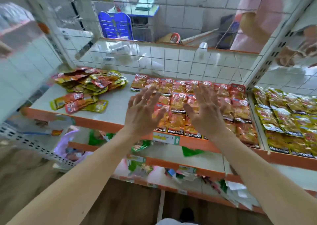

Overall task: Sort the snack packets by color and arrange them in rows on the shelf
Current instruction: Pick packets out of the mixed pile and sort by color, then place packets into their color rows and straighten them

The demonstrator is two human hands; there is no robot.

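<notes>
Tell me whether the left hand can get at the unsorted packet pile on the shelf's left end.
Probably yes: the left hand is open and empty, and only bare shelf lies between it and the unsorted pile.

We see red-orange snack packets [178,103] with black bands on the right half of the pale grey, orange-edged shelf [116,104]. At its back-left corner the pile [89,82] mixes red and yellow.
</notes>
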